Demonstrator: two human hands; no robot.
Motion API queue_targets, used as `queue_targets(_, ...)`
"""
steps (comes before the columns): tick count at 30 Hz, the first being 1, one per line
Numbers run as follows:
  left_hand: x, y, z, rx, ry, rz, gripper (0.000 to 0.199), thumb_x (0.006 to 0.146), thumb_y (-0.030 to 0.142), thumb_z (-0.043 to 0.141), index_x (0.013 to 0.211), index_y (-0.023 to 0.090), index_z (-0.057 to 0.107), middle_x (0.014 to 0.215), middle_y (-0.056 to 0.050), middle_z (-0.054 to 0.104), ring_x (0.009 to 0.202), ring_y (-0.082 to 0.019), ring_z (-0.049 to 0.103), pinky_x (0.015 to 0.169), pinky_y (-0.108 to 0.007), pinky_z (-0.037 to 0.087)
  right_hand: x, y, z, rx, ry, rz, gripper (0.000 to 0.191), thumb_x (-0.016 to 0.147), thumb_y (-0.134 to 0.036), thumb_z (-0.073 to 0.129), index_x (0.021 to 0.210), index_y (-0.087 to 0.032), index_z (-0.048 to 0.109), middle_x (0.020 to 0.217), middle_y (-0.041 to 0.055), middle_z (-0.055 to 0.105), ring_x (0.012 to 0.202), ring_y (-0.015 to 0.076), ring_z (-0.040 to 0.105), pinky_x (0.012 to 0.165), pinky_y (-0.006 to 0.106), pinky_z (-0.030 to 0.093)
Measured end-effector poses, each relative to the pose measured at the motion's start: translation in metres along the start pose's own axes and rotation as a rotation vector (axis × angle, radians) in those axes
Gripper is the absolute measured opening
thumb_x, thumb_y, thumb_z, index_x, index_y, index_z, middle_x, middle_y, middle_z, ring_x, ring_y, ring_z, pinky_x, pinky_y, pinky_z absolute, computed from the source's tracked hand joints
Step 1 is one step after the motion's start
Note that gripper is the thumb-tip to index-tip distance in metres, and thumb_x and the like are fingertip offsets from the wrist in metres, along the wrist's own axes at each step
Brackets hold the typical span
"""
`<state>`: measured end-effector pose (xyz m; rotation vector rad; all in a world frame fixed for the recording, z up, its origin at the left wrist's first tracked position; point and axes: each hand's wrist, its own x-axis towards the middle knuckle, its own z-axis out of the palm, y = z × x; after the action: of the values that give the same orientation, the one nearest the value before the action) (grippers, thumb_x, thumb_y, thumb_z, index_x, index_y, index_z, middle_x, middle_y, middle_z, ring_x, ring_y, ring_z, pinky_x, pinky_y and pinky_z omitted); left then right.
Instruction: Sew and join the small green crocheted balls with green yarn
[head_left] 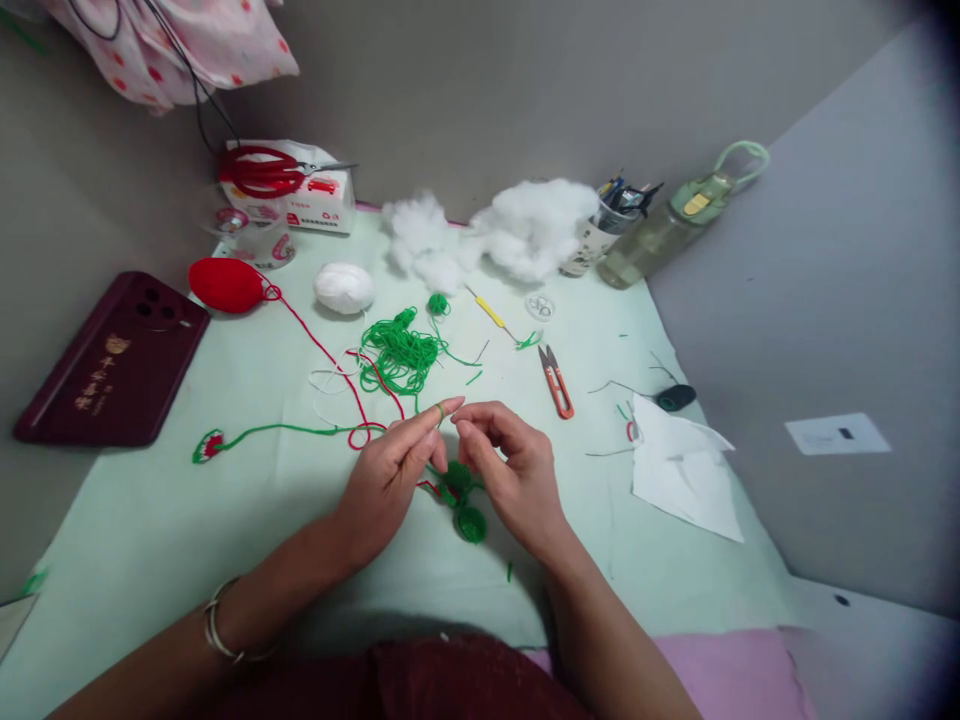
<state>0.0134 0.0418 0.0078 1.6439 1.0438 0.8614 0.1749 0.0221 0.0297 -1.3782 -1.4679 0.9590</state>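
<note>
Green yarn (441,409) loops round the stretched index finger of my left hand (388,478), whose other fingers curl inward. Close beside that fingertip, my right hand (514,462) has thumb and index finger pinched together; what they hold is too small to tell. Below and between both hands lie small green crocheted pieces (470,523), with a bit of red yarn by them. A loose green yarn tangle (401,350) sits just beyond my left hand. From near that hand a green strand runs left to a small red, white and green crocheted piece (210,446).
Red yarn (227,285) and a white yarn ball (343,288) lie at the back left, near a phone (112,360). Orange thread snips (555,382) and a yellow-handled crochet hook (490,311) lie ahead. White stuffing (536,228), a bottle (667,235) and paper (686,465) are farther out.
</note>
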Motion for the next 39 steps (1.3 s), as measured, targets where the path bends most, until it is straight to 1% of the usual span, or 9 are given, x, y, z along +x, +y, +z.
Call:
queue_targets(4,0.000,-0.008,0.002,0.091,0.010,0.158,0.040,0.103,0.022,0.040,0.137,0.019,0.060,0.071,0.002,0.062,0.076,-0.015,0.060,0.087,-0.030,0.048,-0.001,-0.001,0.000,-0.038,-0.008,0.011,0.012,0.096,-0.025,0.056,0.094,-0.017,0.066,0.061,-0.0055,0.054,0.053,0.0081,0.047,0.054,0.022,0.040)
queue_targets(8,0.001,-0.013,0.003,0.157,0.016,0.230,0.042,0.103,0.020,0.038,0.141,0.020,0.055,0.072,0.002,0.062,0.078,-0.015,0.059,0.089,-0.032,0.047,-0.001,0.000,0.000,-0.056,-0.023,0.033,0.014,0.096,-0.026,0.056,0.092,-0.017,0.065,0.060,-0.0055,0.054,0.052,0.0082,0.046,0.054,0.022,0.039)
queue_targets(14,0.002,-0.015,0.003,0.227,0.003,0.271,0.044,0.103,0.018,0.036,0.144,0.019,0.052,0.074,0.002,0.062,0.078,-0.016,0.058,0.088,-0.032,0.045,-0.001,0.002,0.002,-0.061,-0.038,0.044,0.014,0.096,-0.026,0.056,0.088,-0.018,0.064,0.059,-0.0056,0.053,0.052,0.0080,0.045,0.054,0.022,0.038)
queue_targets(18,0.002,-0.016,0.003,0.229,0.007,0.286,0.044,0.103,0.017,0.037,0.145,0.017,0.051,0.074,0.002,0.061,0.077,-0.015,0.057,0.089,-0.033,0.044,-0.001,0.002,0.003,-0.053,-0.028,0.054,0.015,0.096,-0.027,0.057,0.087,-0.018,0.064,0.059,-0.0061,0.053,0.052,0.0076,0.045,0.054,0.021,0.038)
queue_targets(23,0.003,-0.014,0.003,0.229,0.006,0.290,0.045,0.103,0.016,0.036,0.144,0.018,0.051,0.072,0.002,0.061,0.074,-0.015,0.057,0.088,-0.034,0.043,-0.002,0.000,0.003,0.015,-0.036,0.069,0.015,0.097,-0.027,0.056,0.089,-0.017,0.065,0.058,-0.0066,0.053,0.051,0.0076,0.046,0.053,0.021,0.038)
queue_targets(26,0.003,-0.014,0.003,0.226,0.005,0.303,0.046,0.102,0.015,0.035,0.146,0.019,0.050,0.070,0.003,0.059,0.069,-0.014,0.056,0.089,-0.035,0.043,-0.002,0.000,0.003,0.011,-0.027,0.037,0.015,0.097,-0.026,0.055,0.091,-0.017,0.066,0.059,-0.0065,0.053,0.051,0.0076,0.047,0.053,0.021,0.039)
queue_targets(31,0.002,-0.014,0.003,0.229,0.006,0.280,0.047,0.103,0.018,0.034,0.147,0.020,0.049,0.071,0.002,0.060,0.072,-0.016,0.058,0.092,-0.037,0.044,-0.005,0.004,0.005,-0.137,-0.006,-0.070,0.012,0.097,-0.023,0.054,0.094,-0.017,0.065,0.064,-0.0053,0.057,0.054,0.0072,0.049,0.058,0.022,0.039)
queue_targets(33,0.002,-0.014,0.003,0.234,0.004,0.285,0.047,0.103,0.018,0.034,0.147,0.020,0.049,0.070,0.003,0.060,0.070,-0.015,0.057,0.091,-0.037,0.044,-0.005,0.006,0.006,-0.173,0.007,-0.085,0.012,0.097,-0.022,0.054,0.095,-0.017,0.065,0.064,-0.0055,0.057,0.054,0.0070,0.050,0.058,0.022,0.039)
queue_targets(39,0.002,-0.013,0.004,0.273,0.001,0.282,0.048,0.102,0.018,0.033,0.148,0.019,0.047,0.067,0.004,0.059,0.071,-0.016,0.058,0.094,-0.038,0.043,-0.005,0.002,0.006,-0.125,-0.007,-0.011,0.012,0.097,-0.024,0.053,0.094,-0.018,0.063,0.061,-0.0062,0.056,0.052,0.0076,0.049,0.057,0.022,0.039)
